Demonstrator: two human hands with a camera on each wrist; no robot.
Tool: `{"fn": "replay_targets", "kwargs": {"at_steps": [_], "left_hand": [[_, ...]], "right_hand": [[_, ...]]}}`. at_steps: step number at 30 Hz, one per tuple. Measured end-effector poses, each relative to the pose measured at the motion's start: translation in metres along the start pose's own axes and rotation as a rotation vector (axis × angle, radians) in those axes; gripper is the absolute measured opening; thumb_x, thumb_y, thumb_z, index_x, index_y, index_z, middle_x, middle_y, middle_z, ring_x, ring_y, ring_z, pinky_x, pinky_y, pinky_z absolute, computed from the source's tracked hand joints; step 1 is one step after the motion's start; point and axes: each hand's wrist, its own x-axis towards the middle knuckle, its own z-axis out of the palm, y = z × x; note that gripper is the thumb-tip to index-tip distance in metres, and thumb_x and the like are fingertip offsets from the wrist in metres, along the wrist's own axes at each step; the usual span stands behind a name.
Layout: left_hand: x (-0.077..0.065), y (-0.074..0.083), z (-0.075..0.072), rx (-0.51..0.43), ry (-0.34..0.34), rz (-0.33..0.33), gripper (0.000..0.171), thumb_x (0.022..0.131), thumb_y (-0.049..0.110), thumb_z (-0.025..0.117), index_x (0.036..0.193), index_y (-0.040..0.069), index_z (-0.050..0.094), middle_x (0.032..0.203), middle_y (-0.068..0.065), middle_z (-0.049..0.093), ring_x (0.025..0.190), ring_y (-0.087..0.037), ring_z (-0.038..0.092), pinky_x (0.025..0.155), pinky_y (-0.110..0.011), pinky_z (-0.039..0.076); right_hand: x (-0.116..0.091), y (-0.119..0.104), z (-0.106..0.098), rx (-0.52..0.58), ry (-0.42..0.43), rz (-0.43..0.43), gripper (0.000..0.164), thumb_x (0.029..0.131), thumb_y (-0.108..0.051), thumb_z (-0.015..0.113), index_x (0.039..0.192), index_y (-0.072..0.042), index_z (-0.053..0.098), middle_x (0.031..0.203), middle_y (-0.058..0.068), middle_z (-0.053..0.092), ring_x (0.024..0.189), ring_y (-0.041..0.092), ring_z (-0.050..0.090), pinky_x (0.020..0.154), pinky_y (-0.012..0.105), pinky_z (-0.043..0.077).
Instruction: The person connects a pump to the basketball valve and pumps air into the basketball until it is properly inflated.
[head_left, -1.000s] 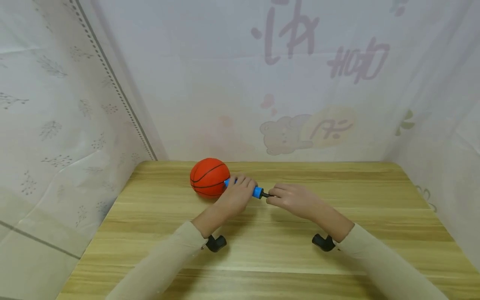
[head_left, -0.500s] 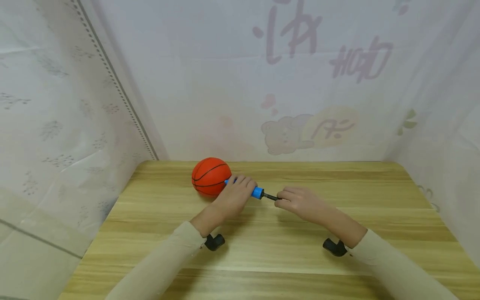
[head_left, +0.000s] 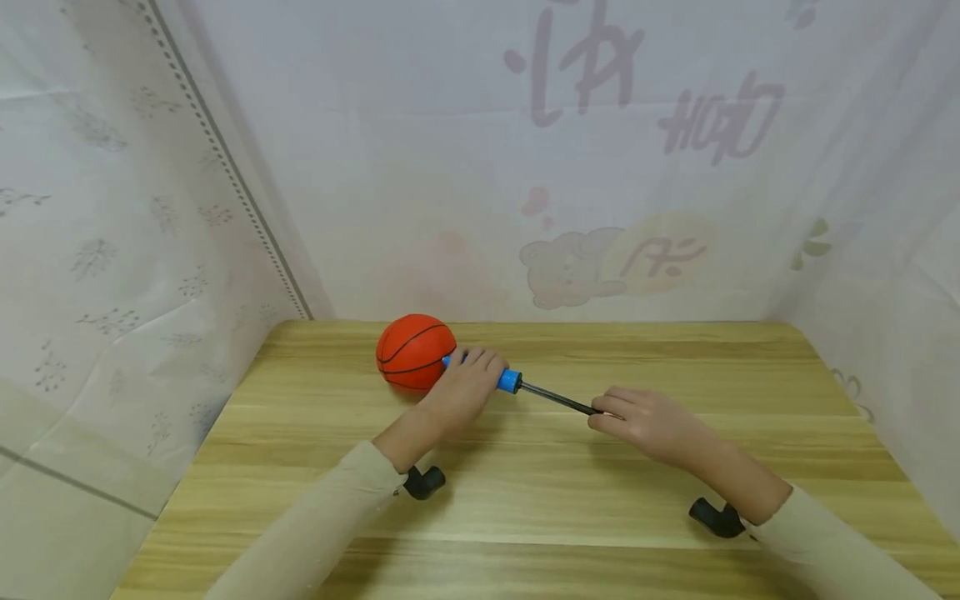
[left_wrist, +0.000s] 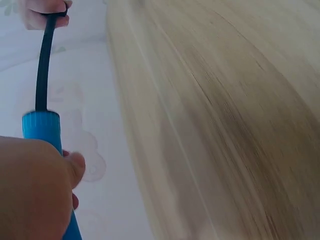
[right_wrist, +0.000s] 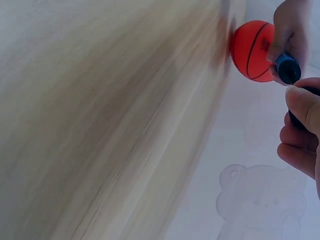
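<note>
A hand pump with a blue barrel (head_left: 510,381) is held above the table, its black rod (head_left: 558,398) drawn well out to the right. My left hand (head_left: 467,392) grips the barrel; in the left wrist view its thumb and fingers wrap round the blue tube (left_wrist: 42,126). With my right hand (head_left: 645,421) I hold the pump's black handle (right_wrist: 298,120) at the rod's end, thumb and fingers curled on it. An orange-red ball with black lines (head_left: 415,352) sits on the table, and the barrel's far tip overlaps its right side in the head view.
The wooden table (head_left: 525,500) reaches back to a pale printed curtain (head_left: 420,167), with another patterned curtain (head_left: 112,250) along the left. Black wrist mounts (head_left: 425,482) hang below both sleeves.
My right hand has moved right and toward me, pulling the rod steadily out of the barrel. My left hand and the ball have stayed nearly in place.
</note>
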Motion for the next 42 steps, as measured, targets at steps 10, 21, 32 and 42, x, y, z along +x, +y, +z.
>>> {"fn": "replay_targets", "kwargs": {"at_steps": [10,21,32,42], "left_hand": [[0.002,0.009,0.0,0.003,-0.018,-0.04,0.023,0.103,0.006,0.058,0.124,0.004,0.052,0.121,-0.01,0.056,0.118,-0.029,0.049,0.104,-0.05,0.041],[0.003,0.016,0.006,-0.01,-0.024,-0.044,0.023,0.101,0.006,0.061,0.122,0.006,0.052,0.118,-0.007,0.055,0.114,-0.027,0.048,0.103,-0.049,0.041],[-0.004,0.014,0.006,0.048,0.02,0.021,0.019,0.101,0.008,0.062,0.118,0.009,0.053,0.116,-0.006,0.056,0.112,-0.025,0.051,0.103,-0.044,0.042],[-0.006,0.002,0.003,0.023,0.024,0.025,0.025,0.101,0.003,0.06,0.124,0.009,0.053,0.127,-0.007,0.058,0.12,-0.026,0.052,0.104,-0.045,0.042]], "right_hand": [[0.022,0.003,0.009,-0.001,-0.014,0.002,0.026,0.11,-0.008,0.042,0.102,-0.01,0.067,0.1,0.003,0.067,0.086,0.015,0.063,0.067,0.022,0.054],[0.052,0.006,0.028,0.025,-0.045,-0.005,0.023,0.082,0.0,0.079,0.101,-0.009,0.069,0.098,0.001,0.068,0.086,0.013,0.063,0.073,0.02,0.053],[0.054,0.003,0.035,0.027,-0.035,-0.029,0.021,0.082,0.001,0.078,0.097,-0.01,0.069,0.094,0.0,0.069,0.081,0.012,0.063,0.069,0.018,0.052],[0.02,0.0,0.01,0.012,0.015,-0.072,0.044,0.113,-0.015,0.025,0.099,-0.008,0.067,0.094,0.003,0.068,0.079,0.015,0.062,0.067,0.024,0.054]]}}
